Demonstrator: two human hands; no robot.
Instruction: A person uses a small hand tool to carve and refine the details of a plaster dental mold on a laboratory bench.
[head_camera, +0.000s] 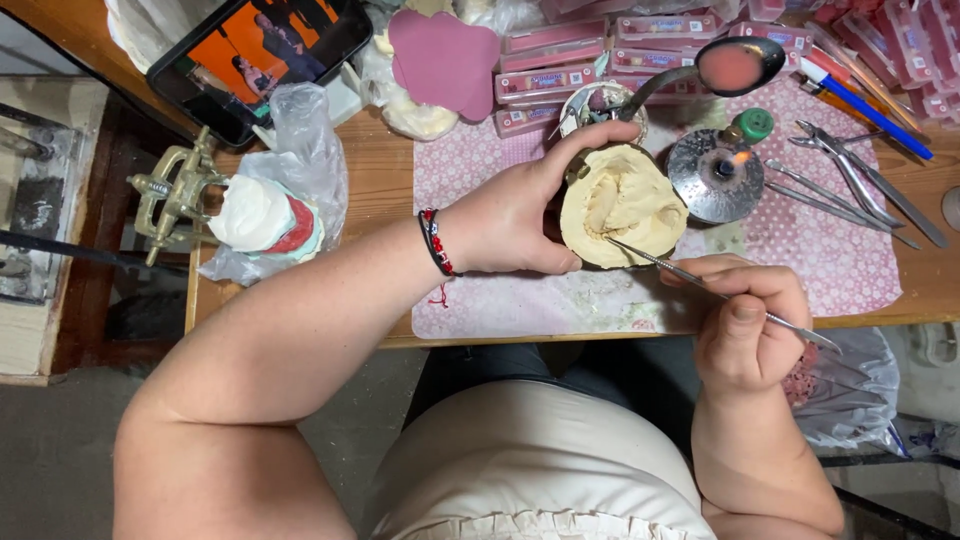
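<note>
We grip the cream plaster cast (622, 206) in our left hand (510, 215), fingers wrapped around it, hollow side up, above the table (390, 170). Our right hand (748, 325) pinches a thin metal tool (700, 282), its long axis slanting up-left, tip touching the cast's near rim.

The left hand (510, 215) wraps around the plaster dental cast (622, 205), so the cast's left flank and underside stay out of sight. The thin metal instrument (700, 282) vanishes partway inside the right hand (745, 325). A phone (262, 55) is cut off by the top edge, its screen too small to make out. The pink boxes (590, 75) run off the top edge too. Whatever fills the plastic bag (275, 215) is partly veiled.
</note>
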